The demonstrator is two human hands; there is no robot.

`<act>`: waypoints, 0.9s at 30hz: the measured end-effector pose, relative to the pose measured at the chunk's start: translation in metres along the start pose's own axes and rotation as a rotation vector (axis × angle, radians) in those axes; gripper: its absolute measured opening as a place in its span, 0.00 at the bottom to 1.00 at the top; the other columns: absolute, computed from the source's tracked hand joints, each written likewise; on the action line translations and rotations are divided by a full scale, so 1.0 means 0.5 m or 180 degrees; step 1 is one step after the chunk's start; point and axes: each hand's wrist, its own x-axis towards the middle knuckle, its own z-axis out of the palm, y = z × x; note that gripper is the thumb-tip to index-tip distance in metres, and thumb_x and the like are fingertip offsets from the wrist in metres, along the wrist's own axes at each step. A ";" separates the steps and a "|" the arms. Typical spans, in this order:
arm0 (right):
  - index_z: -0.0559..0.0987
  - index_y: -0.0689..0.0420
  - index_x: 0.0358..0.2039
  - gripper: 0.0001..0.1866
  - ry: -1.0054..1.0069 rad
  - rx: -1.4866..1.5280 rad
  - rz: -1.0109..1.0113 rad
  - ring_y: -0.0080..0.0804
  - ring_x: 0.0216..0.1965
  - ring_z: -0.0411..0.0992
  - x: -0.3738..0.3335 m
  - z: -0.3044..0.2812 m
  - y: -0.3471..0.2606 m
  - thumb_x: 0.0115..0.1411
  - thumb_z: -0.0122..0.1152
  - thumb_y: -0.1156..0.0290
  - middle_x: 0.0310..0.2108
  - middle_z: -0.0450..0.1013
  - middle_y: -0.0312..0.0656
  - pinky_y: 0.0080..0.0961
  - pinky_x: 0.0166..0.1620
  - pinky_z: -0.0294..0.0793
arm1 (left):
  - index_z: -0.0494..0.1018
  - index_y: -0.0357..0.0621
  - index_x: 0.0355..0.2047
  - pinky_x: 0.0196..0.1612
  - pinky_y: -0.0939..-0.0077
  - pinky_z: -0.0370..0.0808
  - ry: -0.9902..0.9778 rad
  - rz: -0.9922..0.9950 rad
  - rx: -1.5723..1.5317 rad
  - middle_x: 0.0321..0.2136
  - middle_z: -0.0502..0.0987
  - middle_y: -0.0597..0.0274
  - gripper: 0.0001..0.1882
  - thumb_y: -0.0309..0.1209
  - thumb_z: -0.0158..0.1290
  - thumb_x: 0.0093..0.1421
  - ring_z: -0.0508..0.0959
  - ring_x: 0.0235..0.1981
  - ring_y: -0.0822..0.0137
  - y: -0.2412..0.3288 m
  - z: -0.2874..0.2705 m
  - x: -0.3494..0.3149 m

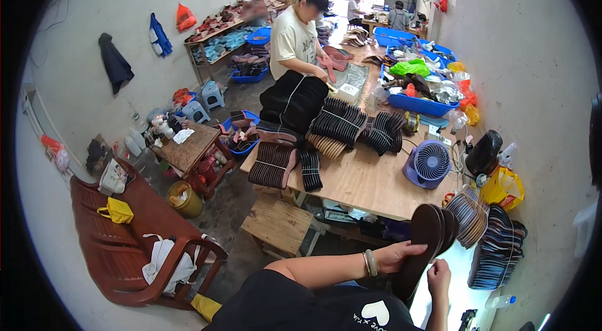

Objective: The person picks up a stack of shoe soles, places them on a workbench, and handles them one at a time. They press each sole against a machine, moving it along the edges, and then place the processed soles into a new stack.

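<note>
My left hand (pixel 399 256), with bangles on its wrist, grips several dark brown shoe insoles (pixel 424 232) upright, thumb on the near face. The insoles fan apart slightly at the top. Close to their lower right edge is my right hand (pixel 439 274), its fingers curled closed; whether anything is in them is hidden. Below the hands lies a white work surface (pixel 456 273). Just beyond it, tied bundles of striped insoles (pixel 465 217) and dark insoles (pixel 500 249) stand against the right wall.
A purple fan (pixel 430 163) stands on the wooden table (pixel 376 187) ahead, with tied insole bundles (pixel 338 121). Across it a person (pixel 295 42) handles reddish pieces. Blue bins (pixel 423 104) line the right side. A wooden stool (pixel 277 224) and a brown bench (pixel 125 237) are at left.
</note>
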 end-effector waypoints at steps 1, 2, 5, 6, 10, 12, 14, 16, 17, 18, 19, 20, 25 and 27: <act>0.75 0.62 0.28 0.06 -0.0115 -0.0258 -0.0175 0.46 0.27 0.69 0.000 0.011 0.026 0.48 0.51 0.79 0.25 0.69 0.51 0.33 0.33 0.69 | 0.70 0.44 0.48 0.51 0.71 0.72 -0.0307 0.0061 -0.0534 0.42 0.77 0.61 0.19 0.41 0.54 0.61 0.76 0.43 0.69 0.008 0.003 -0.001; 0.74 0.63 0.27 0.05 -0.0218 -0.0109 -0.0015 0.41 0.28 0.71 0.001 0.021 0.046 0.50 0.49 0.79 0.24 0.70 0.47 0.32 0.35 0.71 | 0.69 0.41 0.50 0.54 0.66 0.71 -0.0061 0.0001 -0.0859 0.41 0.77 0.55 0.25 0.48 0.50 0.63 0.77 0.44 0.62 0.010 0.010 -0.004; 0.72 0.60 0.26 0.04 -0.0210 0.3948 0.1300 0.34 0.33 0.73 0.023 0.037 0.023 0.56 0.49 0.78 0.29 0.72 0.38 0.31 0.43 0.73 | 0.70 0.41 0.48 0.53 0.63 0.71 0.0074 0.0480 -0.1118 0.40 0.78 0.53 0.33 0.59 0.48 0.58 0.77 0.43 0.59 0.035 -0.002 0.002; 0.72 0.59 0.27 0.04 -0.0113 0.5050 0.1011 0.34 0.37 0.72 0.034 0.033 0.003 0.57 0.49 0.77 0.33 0.71 0.40 0.30 0.48 0.72 | 0.71 0.42 0.48 0.53 0.61 0.71 0.0109 0.0656 -0.1223 0.40 0.78 0.53 0.35 0.61 0.48 0.56 0.77 0.43 0.58 0.043 -0.007 0.005; 0.70 0.61 0.34 0.04 -0.0346 0.6881 0.0612 0.28 0.28 0.66 0.057 -0.009 -0.093 0.58 0.49 0.76 0.25 0.62 0.37 0.26 0.47 0.71 | 0.71 0.48 0.47 0.54 0.61 0.69 0.0348 0.1327 -0.1789 0.42 0.77 0.61 0.29 0.57 0.51 0.56 0.76 0.45 0.62 0.083 0.027 -0.005; 0.67 0.59 0.54 0.21 -0.0916 0.7123 0.0663 0.25 0.22 0.61 0.038 -0.024 -0.114 0.58 0.46 0.75 0.25 0.58 0.35 0.25 0.35 0.72 | 0.70 0.50 0.48 0.55 0.63 0.68 0.0198 0.1585 -0.1787 0.43 0.77 0.65 0.27 0.55 0.52 0.57 0.75 0.46 0.65 0.084 0.034 -0.007; 0.58 0.52 0.64 0.30 -0.1158 0.6815 0.0950 0.26 0.21 0.61 0.020 -0.046 -0.154 0.60 0.44 0.72 0.29 0.62 0.37 0.27 0.31 0.73 | 0.67 0.48 0.50 0.57 0.65 0.67 0.0629 0.1685 -0.1437 0.48 0.74 0.66 0.28 0.54 0.53 0.58 0.73 0.49 0.65 0.086 0.034 -0.005; 0.51 0.44 0.67 0.34 -0.1377 0.6491 0.0933 0.46 0.33 0.73 0.010 -0.064 -0.179 0.60 0.42 0.74 0.48 0.68 0.47 0.38 0.35 0.78 | 0.65 0.48 0.54 0.55 0.71 0.67 0.1217 0.2322 -0.0513 0.47 0.72 0.67 0.25 0.44 0.54 0.61 0.72 0.49 0.70 0.073 0.025 -0.002; 0.47 0.42 0.68 0.36 -0.1565 0.6270 0.0826 0.54 0.39 0.74 0.009 -0.071 -0.182 0.59 0.42 0.75 0.56 0.66 0.49 0.42 0.40 0.79 | 0.63 0.47 0.55 0.55 0.73 0.68 0.1584 0.2661 0.0221 0.47 0.72 0.67 0.24 0.41 0.55 0.61 0.71 0.48 0.72 0.068 0.021 -0.001; 0.52 0.46 0.67 0.34 -0.1874 0.6241 0.0616 0.68 0.46 0.70 0.014 -0.062 -0.154 0.59 0.41 0.78 0.57 0.64 0.54 0.46 0.40 0.80 | 0.61 0.46 0.57 0.53 0.76 0.68 0.1511 0.2695 0.1403 0.49 0.70 0.66 0.25 0.33 0.56 0.61 0.69 0.49 0.75 0.065 -0.016 -0.003; 0.59 0.52 0.64 0.30 -0.2148 0.5293 0.0516 0.65 0.39 0.74 0.031 -0.065 -0.152 0.59 0.40 0.80 0.54 0.66 0.59 0.40 0.35 0.82 | 0.62 0.44 0.55 0.52 0.76 0.68 0.1480 0.2812 0.1631 0.49 0.69 0.63 0.25 0.28 0.57 0.59 0.68 0.50 0.72 0.059 -0.023 -0.006; 0.68 0.57 0.57 0.24 -0.2448 0.4051 0.0563 0.60 0.35 0.76 0.046 -0.079 -0.156 0.60 0.41 0.81 0.47 0.72 0.59 0.34 0.32 0.81 | 0.62 0.42 0.54 0.52 0.76 0.68 0.1705 0.3401 0.2696 0.46 0.68 0.61 0.25 0.25 0.57 0.57 0.68 0.50 0.69 0.057 -0.032 -0.012; 0.63 0.66 0.57 0.47 -0.1353 -0.0276 -0.0649 0.59 0.52 0.67 0.068 -0.069 -0.257 0.36 0.77 0.70 0.53 0.63 0.64 0.36 0.52 0.71 | 0.63 0.42 0.53 0.51 0.74 0.69 0.2055 0.2887 0.1606 0.47 0.71 0.61 0.25 0.29 0.59 0.58 0.71 0.48 0.69 0.036 -0.035 -0.034; 0.57 0.62 0.62 0.58 -0.1094 -0.0434 -0.1142 0.59 0.62 0.55 0.076 -0.037 -0.265 0.29 0.80 0.67 0.63 0.48 0.64 0.40 0.60 0.63 | 0.64 0.44 0.53 0.50 0.72 0.72 0.2483 0.2480 0.0426 0.46 0.73 0.64 0.24 0.38 0.57 0.60 0.74 0.45 0.70 0.029 -0.047 -0.035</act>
